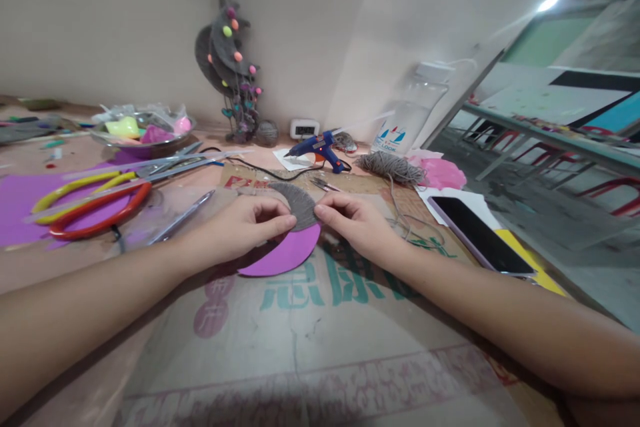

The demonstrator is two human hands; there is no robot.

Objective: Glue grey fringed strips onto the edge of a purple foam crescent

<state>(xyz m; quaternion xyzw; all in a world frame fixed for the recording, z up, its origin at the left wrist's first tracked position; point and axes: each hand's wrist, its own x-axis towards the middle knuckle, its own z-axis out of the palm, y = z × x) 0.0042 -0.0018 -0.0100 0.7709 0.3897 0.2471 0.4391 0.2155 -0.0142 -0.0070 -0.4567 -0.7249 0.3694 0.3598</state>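
Between my two hands is a curved grey piece (pixel 295 203) that looks wound with yarn, perhaps a crescent. My left hand (pixel 250 219) pinches its left side between thumb and fingers. At its right edge, my right hand (pixel 356 221) grips it with thumb and forefinger. Below the grey piece shows a rounded purple sheet (pixel 285 253), partly covered by it; whether the two are joined I cannot tell. Past my hands lie a blue glue gun (pixel 320 147) and a bundle of grey yarn (pixel 390 168), with a strand trailing toward my right wrist.
Red-handled scissors (pixel 100 213), yellow-handled scissors (pixel 75 193) and a pen (pixel 183 215) lie left. A metal bowl (pixel 100 139), small clock (pixel 305 128) and water bottle (pixel 410 110) stand behind. A phone (pixel 480 233) rests right. A decorated grey moon (pixel 225 53) leans on the wall.
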